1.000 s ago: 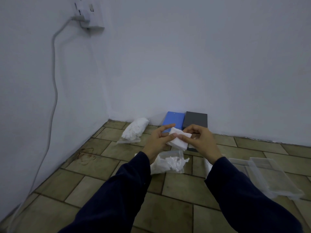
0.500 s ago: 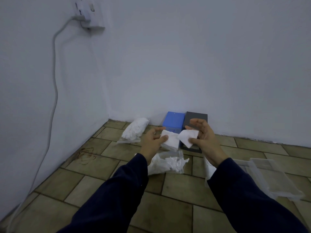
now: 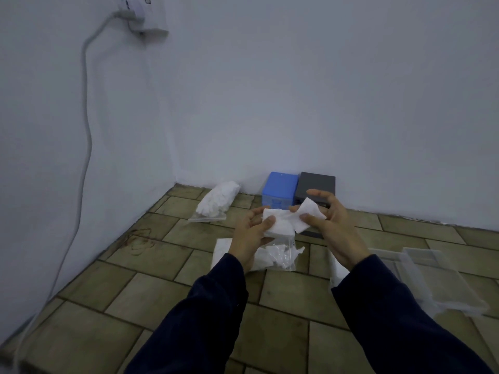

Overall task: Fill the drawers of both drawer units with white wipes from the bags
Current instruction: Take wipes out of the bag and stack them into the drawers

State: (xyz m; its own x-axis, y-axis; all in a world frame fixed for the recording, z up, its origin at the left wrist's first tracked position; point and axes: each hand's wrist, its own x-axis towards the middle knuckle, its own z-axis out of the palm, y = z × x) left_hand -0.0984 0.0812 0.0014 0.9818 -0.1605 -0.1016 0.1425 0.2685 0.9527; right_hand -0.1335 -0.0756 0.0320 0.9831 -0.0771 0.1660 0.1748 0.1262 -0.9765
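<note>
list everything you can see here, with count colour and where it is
drawer units: 2, one blue, one dark grey, side by side against the far wall
bags of wipes: 2, clear with white wipes, one near the corner, one below the hands
drawers: clear, on the floor at right, count unclear
cable: 1, grey-white, hanging from a wall socket
wipes: white, held in both hands
left hand: grips wipes
right hand: pinches a wipe
</note>
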